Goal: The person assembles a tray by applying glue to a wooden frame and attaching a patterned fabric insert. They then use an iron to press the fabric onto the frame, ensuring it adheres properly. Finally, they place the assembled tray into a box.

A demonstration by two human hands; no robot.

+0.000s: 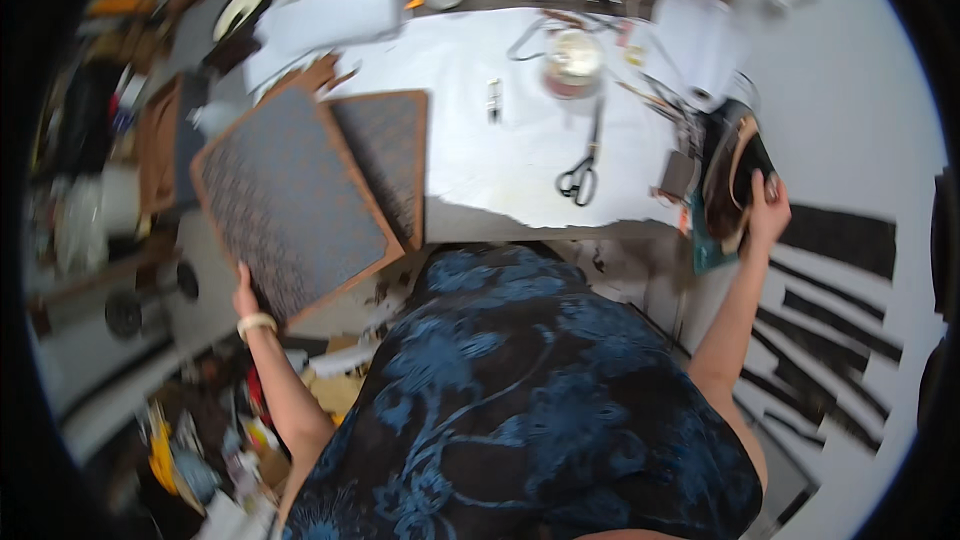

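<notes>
My left hand (246,292) is closed on the lower left edge of a large, flat grey-brown patterned panel (295,200) with a brown border. It is tilted and overlaps a second, similar panel (388,145) at the table's left front. At the right end of the table, my right hand (768,210) grips a dark brown piece with a tan edge (728,170); whether it is leather or a bag part I cannot tell. Something green (712,252) shows beneath it. Black-handled scissors (578,183) lie between the hands, with a small white pen-like item (494,100) farther back.
White paper (480,170) with a ragged front edge covers the table. A round tub (573,65) stands toward the back, a white roll (697,55) at the back right. Dark strips (838,240) line the pale surface on the right. Clutter fills the floor at lower left.
</notes>
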